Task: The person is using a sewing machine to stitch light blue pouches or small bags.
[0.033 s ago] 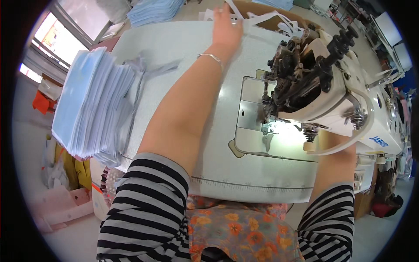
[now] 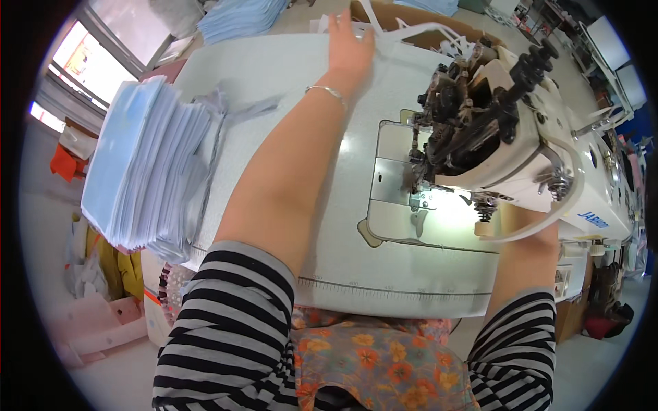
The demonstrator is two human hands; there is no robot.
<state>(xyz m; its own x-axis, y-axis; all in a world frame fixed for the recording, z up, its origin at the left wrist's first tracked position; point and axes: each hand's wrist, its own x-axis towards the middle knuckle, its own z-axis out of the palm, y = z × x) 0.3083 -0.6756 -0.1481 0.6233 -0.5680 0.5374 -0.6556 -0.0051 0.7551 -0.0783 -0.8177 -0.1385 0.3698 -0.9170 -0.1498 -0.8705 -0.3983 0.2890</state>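
Observation:
My left hand (image 2: 351,51) reaches to the far edge of the pale sewing table (image 2: 329,226). Its fingers are stretched out and apart, beside white strips (image 2: 418,29) that hang over a cardboard box (image 2: 404,12). No held thing shows in it. On the right stands a white sewing machine (image 2: 521,157), its lamp lighting the metal plate (image 2: 394,178). My right forearm (image 2: 528,264) passes behind the machine's head, which hides my right hand, so its fingers cannot be seen.
A tall stack of light blue and white fabric pieces (image 2: 144,164) leans at the table's left, with thin grey strips (image 2: 250,108) beside it. More blue stacks (image 2: 240,19) lie beyond the far edge. A ruler scale (image 2: 384,290) runs along the near edge.
My left hand has shifted slightly left, and the white strips by it have moved a little. My right forearm looks the same.

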